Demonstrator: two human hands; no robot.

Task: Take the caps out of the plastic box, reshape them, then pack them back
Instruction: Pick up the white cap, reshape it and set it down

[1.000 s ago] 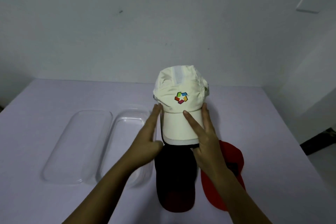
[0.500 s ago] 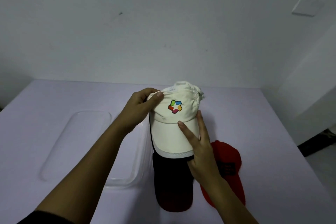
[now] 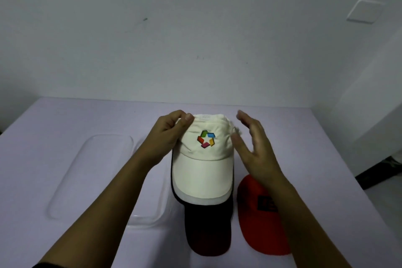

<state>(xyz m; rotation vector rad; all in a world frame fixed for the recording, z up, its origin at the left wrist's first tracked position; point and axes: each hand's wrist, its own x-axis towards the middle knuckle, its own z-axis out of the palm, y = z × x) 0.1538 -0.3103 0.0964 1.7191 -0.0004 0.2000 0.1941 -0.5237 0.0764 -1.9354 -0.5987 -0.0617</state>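
Observation:
A cream cap (image 3: 202,172) with a multicoloured logo lies on top of a dark cap (image 3: 206,230), brim toward me. My left hand (image 3: 167,137) pinches the cream cap's crown at its upper left edge. My right hand (image 3: 252,143) hovers just right of the crown, fingers straight and blurred, holding nothing. A red cap (image 3: 261,215) lies on the table to the right, partly hidden by my right forearm. The clear plastic box (image 3: 152,213) sits left of the caps, partly behind my left arm.
The clear lid (image 3: 87,172) lies flat to the left of the box on the pale purple table (image 3: 315,148). A grey wall runs behind the table's far edge. The table's right edge drops to a dark floor.
My right hand has left the cream cap's brim and risen beside the crown. The cream cap has sunk lower onto the dark cap, its crown flatter. My left hand keeps its pinch.

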